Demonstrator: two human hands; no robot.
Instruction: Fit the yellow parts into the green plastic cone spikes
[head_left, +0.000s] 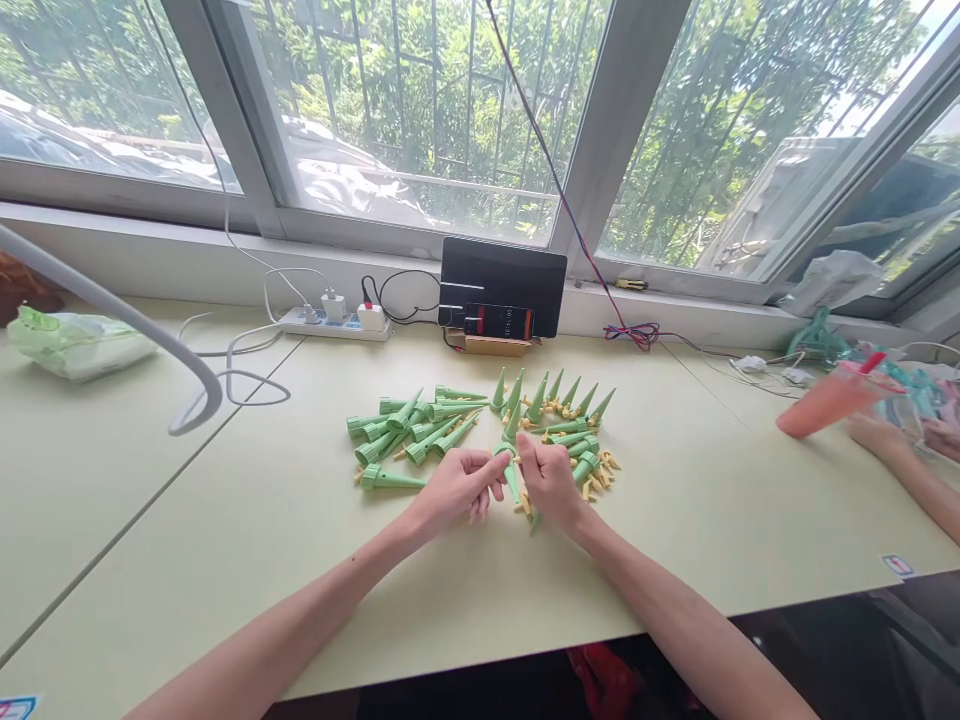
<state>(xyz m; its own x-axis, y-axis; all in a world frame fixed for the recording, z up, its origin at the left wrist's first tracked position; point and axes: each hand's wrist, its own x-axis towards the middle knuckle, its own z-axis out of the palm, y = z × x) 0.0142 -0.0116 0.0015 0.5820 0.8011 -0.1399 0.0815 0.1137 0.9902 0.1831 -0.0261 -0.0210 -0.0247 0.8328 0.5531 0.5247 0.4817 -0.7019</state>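
Observation:
My left hand is closed, thumb and forefinger pinched at the wide end of a green plastic plant-watering spike whose tip points down toward me. Close beside it, my right hand is closed in a pinch on a small yellow plastic nozzle; the fingers hide much of it. Left of my hands lies a pile of green spikes, some with yellow ends. Behind and to the right, several spikes stand upright with yellow pieces at their bases. Loose yellow nozzles lie right of my right hand.
A black tablet leans at the window, a phone before it. Left are a power strip, a white curved stand arm and a plastic bag. At right, another person's hand is near a red drink cup.

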